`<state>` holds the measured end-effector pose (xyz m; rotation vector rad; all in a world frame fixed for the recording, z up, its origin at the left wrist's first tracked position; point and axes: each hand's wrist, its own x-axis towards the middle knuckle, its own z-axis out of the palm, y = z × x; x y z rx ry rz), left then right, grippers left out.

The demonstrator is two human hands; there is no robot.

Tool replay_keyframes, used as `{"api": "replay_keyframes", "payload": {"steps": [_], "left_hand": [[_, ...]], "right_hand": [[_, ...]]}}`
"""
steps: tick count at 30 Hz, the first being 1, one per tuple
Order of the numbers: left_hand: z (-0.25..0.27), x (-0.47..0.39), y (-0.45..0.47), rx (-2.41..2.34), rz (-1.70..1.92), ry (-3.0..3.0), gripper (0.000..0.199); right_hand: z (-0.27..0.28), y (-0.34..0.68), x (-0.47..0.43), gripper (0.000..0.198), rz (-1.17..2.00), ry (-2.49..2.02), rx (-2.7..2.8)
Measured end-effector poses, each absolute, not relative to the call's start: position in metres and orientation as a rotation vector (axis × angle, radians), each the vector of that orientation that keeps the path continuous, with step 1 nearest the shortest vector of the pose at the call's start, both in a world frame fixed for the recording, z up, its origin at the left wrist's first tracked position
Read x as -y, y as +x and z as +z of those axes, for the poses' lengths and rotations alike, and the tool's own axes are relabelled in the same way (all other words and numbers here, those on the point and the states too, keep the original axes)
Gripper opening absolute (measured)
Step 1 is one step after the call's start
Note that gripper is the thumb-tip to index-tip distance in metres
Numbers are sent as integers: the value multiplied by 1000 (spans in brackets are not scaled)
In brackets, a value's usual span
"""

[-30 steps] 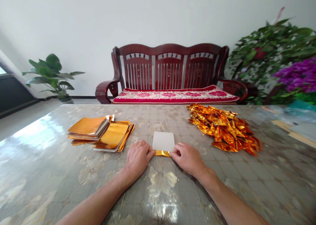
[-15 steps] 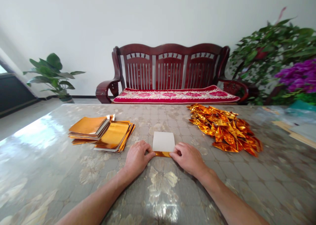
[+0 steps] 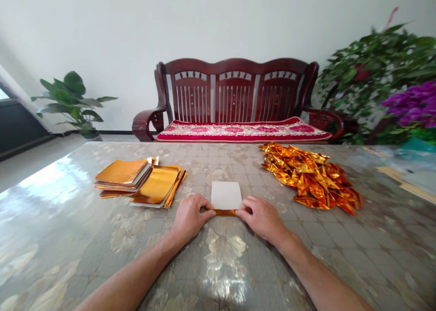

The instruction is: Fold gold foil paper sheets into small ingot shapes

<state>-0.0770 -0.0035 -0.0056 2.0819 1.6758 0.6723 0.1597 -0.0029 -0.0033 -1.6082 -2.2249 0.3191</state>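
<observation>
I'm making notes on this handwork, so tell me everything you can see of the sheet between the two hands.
The sheet looks like four-sided paper, its upward face plain and whitish. Along its near edge runs a narrow, shiny gold strip, foil-like and apparently folded over. It seems to lie flat on the patterned tabletop. The left hand holds the strip's left end, the right hand its right.

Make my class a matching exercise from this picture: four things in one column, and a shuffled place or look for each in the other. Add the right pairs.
Things
1. Sheet
2. Stacks
3. Heap
4. Bench

Places and looks
A. Dark red wood, beyond the table
B. Right of the right hand
C. Pale, with a gold strip along its near edge
D. Left of the left hand

Pairs: 1-C, 2-D, 3-B, 4-A
</observation>
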Motion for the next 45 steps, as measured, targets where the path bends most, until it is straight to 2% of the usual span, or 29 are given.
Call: {"api": "replay_keyframes", "payload": {"steps": [7, 14, 22, 45], "left_hand": [[-4, 6, -77, -1656, 630, 2110, 6], [0, 7, -75, -1688, 540, 2199, 21], [0, 8, -70, -1763, 496, 2232, 25], [-2, 10, -69, -1787, 505, 2311, 20]], "right_hand": [[-2, 162, 3, 25, 307, -1587, 2281], [1, 159, 4, 28, 257, -1618, 2301], [0, 156, 4, 25, 200, -1656, 2288], [-4, 154, 5, 20, 94, -1640, 2299]]}}
